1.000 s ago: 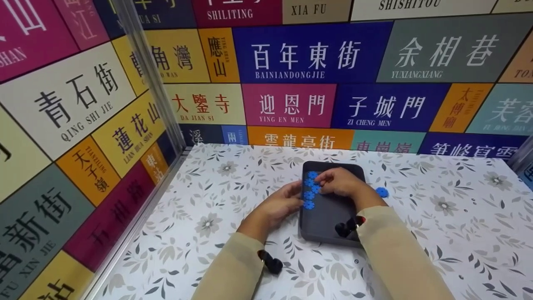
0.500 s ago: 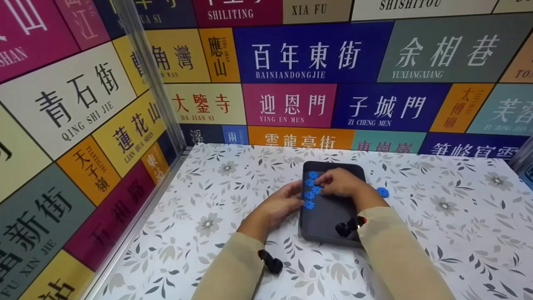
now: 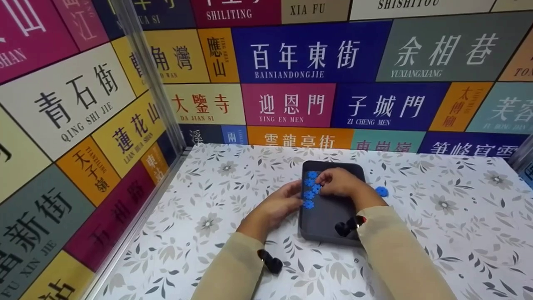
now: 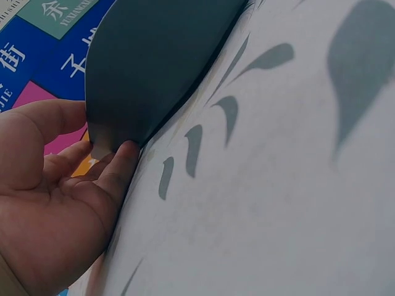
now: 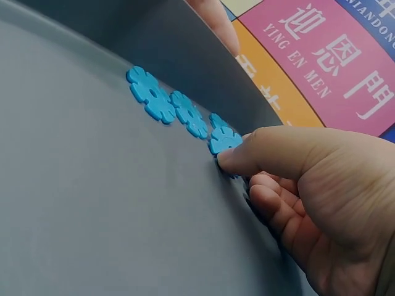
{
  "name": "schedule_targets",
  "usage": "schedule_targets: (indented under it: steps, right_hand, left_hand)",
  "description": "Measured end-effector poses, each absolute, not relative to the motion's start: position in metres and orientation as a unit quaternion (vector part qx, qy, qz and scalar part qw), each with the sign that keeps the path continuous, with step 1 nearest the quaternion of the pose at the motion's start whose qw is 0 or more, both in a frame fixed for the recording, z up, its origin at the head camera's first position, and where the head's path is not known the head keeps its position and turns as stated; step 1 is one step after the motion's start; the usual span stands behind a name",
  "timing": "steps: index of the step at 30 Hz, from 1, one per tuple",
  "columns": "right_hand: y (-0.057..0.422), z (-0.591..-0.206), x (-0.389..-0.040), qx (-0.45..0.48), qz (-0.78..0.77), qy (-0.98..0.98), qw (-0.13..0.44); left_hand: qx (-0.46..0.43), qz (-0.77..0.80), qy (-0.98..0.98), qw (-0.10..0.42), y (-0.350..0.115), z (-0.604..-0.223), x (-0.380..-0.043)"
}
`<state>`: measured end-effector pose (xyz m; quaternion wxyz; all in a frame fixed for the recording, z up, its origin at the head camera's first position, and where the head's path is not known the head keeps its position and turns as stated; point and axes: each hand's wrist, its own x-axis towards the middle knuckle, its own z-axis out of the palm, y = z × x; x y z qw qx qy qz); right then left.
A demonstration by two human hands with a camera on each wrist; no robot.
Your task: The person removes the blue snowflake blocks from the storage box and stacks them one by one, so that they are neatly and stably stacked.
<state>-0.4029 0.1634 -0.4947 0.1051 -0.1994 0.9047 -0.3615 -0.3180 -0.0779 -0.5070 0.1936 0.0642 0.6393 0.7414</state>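
A dark grey rectangular tray [image 3: 320, 221] lies on the table, with several blue flower-shaped snowflake discs [image 3: 309, 194] near its left wall. My right hand [image 3: 342, 183] reaches into the tray. In the right wrist view, its thumb and fingers pinch one snowflake disc [image 5: 225, 140], which partly overlaps another; the thumb covers its near edge. My left hand [image 3: 277, 205] is at the tray's left side. In the left wrist view its fingertips touch the outer wall [image 4: 148, 61], low by the tabletop. Part of the tray's right side is hidden by my right arm.
One more blue disc [image 3: 381, 191] lies on the table right of the tray. A white cloth [image 3: 225, 183] with grey leaves and flowers covers the table. Colourful sign-printed walls [image 3: 287, 104] stand behind and at the left. Each wrist wears a small black camera [image 3: 272, 264].
Almost nothing moves. The right hand's fingertips shift very slightly at the disc; the left hand and the tray stay in place.
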Motion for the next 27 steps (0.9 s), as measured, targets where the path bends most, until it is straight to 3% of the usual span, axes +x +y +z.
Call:
schedule_targets:
  steps: [17,27]
  right_hand:
    - [0.16,-0.497,-0.402,-0.173,-0.451,0.871,0.083]
    - [0.154,-0.471,-0.404,-0.065,-0.698,0.713,-0.01]
  left_hand:
    - [0.063,0.746,0.633,0.197,-0.079,-0.509,-0.319]
    - [0.064,0.75,0.629,0.195,-0.08,-0.509,-0.319]
